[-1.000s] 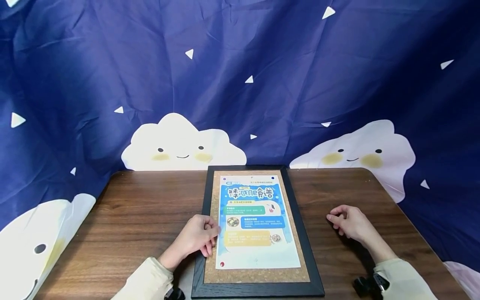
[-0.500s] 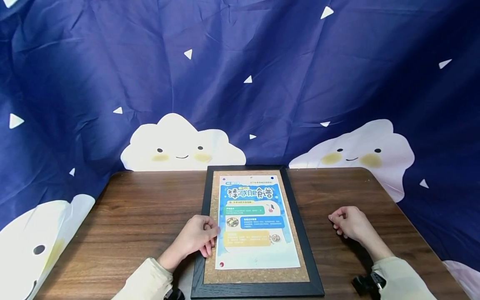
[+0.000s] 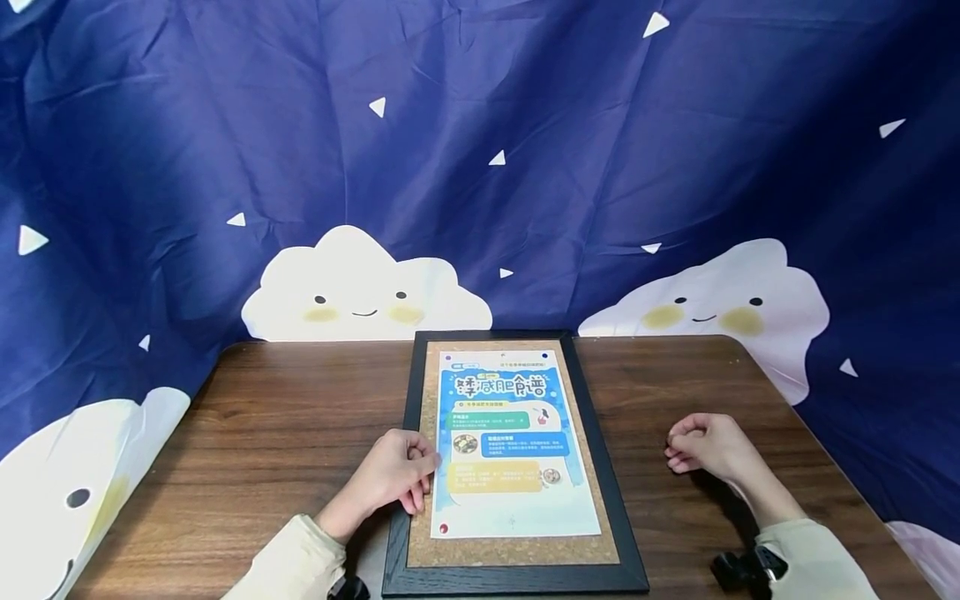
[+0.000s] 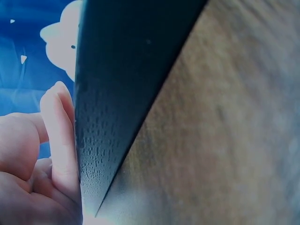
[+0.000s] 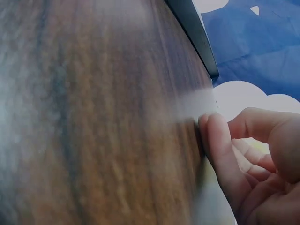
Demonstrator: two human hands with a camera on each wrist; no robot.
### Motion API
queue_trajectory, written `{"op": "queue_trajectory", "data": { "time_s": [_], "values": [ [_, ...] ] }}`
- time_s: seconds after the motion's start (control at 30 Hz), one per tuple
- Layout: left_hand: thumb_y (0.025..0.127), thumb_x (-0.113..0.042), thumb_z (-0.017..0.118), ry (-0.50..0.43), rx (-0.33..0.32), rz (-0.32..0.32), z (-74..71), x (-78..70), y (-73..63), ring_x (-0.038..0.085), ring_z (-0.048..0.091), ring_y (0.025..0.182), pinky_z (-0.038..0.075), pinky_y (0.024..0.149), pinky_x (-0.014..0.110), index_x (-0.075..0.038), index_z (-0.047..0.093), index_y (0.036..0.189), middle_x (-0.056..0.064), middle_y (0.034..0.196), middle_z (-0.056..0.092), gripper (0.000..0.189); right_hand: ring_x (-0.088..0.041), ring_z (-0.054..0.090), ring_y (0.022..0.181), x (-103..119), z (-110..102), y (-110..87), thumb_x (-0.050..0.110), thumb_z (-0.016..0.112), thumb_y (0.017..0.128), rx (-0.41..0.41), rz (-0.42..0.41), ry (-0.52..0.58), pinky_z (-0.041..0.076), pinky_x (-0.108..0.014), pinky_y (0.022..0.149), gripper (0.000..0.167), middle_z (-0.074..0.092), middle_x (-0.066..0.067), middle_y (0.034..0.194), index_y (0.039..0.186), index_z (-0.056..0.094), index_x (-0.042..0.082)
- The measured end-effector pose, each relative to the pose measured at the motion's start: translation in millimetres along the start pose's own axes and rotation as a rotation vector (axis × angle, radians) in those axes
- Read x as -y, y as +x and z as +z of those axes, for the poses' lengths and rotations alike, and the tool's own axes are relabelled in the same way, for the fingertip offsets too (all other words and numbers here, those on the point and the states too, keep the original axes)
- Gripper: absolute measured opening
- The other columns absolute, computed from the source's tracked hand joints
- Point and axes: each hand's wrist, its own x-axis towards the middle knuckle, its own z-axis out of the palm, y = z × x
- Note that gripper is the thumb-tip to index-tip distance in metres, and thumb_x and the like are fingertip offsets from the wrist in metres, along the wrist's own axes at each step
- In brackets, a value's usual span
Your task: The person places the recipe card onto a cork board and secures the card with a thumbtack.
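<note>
A poster [image 3: 502,508] lies on a black-framed corkboard [image 3: 517,577]. A red pin [image 3: 443,528] is at its lower left corner, a blue pin [image 3: 545,356] at its upper right and a purple pin [image 3: 448,357] at its upper left. My left hand [image 3: 393,473] rests over the board's left side, fingers loosely bent, thumb tip at the poster's left edge. To the right of the board, my right hand [image 3: 712,448] is low over the table, thumb and index fingertips brought together. Whether something small is between them I cannot tell.
The brown wooden table [image 3: 300,417] extends on both sides of the corkboard. A dark blue cloth [image 3: 480,167] printed with white clouds and small triangles hangs behind it. Dark wrist devices [image 3: 750,567] are worn at the sleeves.
My right hand has shifted slightly to the right over the table, and its fingers have curled in more. My left hand, the poster and the board have stayed in place.
</note>
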Motion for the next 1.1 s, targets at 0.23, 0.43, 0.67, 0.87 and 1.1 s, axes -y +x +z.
{"op": "queue_trajectory", "data": {
  "time_s": [0.23, 0.43, 0.67, 0.87, 1.1],
  "values": [
    [0.104, -0.007, 0.067, 0.003, 0.001, 0.0, 1.1, -0.2, 1.0, 0.01, 0.064, 0.042, 0.062, 0.043, 0.036, 0.004, 0.068, 0.097, 0.005, 0.06, 0.065, 0.014, -0.015, 0.079, 0.076, -0.5, -6.2, -4.2, -0.007, 0.059, 0.104, 0.057, 0.013, 0.109, 0.071, -0.032, 0.073, 0.033, 0.079, -0.014, 0.089, 0.127, 0.052, -0.03],
    [0.104, -0.007, 0.067, 0.004, -0.003, -0.002, 0.3, -0.7, 1.2, 0.01, 0.064, 0.042, 0.062, 0.043, 0.035, 0.004, 0.068, 0.096, 0.006, 0.06, 0.065, 0.014, -0.018, 0.081, 0.082, 5.7, 3.3, -12.0, -0.008, 0.056, 0.105, 0.123, -0.027, 0.199, 0.071, -0.034, 0.079, 0.029, 0.08, -0.019, 0.098, 0.124, 0.054, -0.03],
    [0.104, -0.008, 0.067, 0.009, 0.0, -0.009, 0.4, -1.2, 0.7, 0.009, 0.064, 0.042, 0.061, 0.043, 0.034, 0.003, 0.068, 0.095, 0.006, 0.06, 0.065, 0.014, -0.017, 0.081, 0.085, 14.1, 16.4, -23.7, -0.004, 0.057, 0.107, 0.222, -0.096, 0.238, 0.071, -0.033, 0.08, 0.026, 0.081, -0.015, 0.099, 0.123, 0.057, -0.025],
    [0.104, -0.007, 0.066, 0.011, 0.002, -0.011, 0.3, -1.3, 0.8, 0.009, 0.064, 0.042, 0.061, 0.043, 0.034, 0.004, 0.068, 0.096, 0.006, 0.06, 0.065, 0.014, -0.017, 0.081, 0.087, 22.2, 26.4, -32.0, -0.002, 0.057, 0.109, 0.286, -0.153, 0.245, 0.071, -0.034, 0.08, 0.02, 0.081, -0.014, 0.1, 0.12, 0.061, -0.018],
    [0.105, -0.008, 0.067, 0.012, 0.0, -0.015, -0.6, -2.4, -0.5, 0.01, 0.064, 0.042, 0.061, 0.043, 0.034, 0.004, 0.068, 0.098, 0.005, 0.061, 0.066, 0.014, -0.018, 0.081, 0.085, 32.9, 43.8, -43.3, 0.002, 0.061, 0.108, 0.372, -0.195, 0.257, 0.071, -0.035, 0.078, 0.027, 0.081, -0.014, 0.099, 0.12, 0.06, -0.021]
  ]
}}
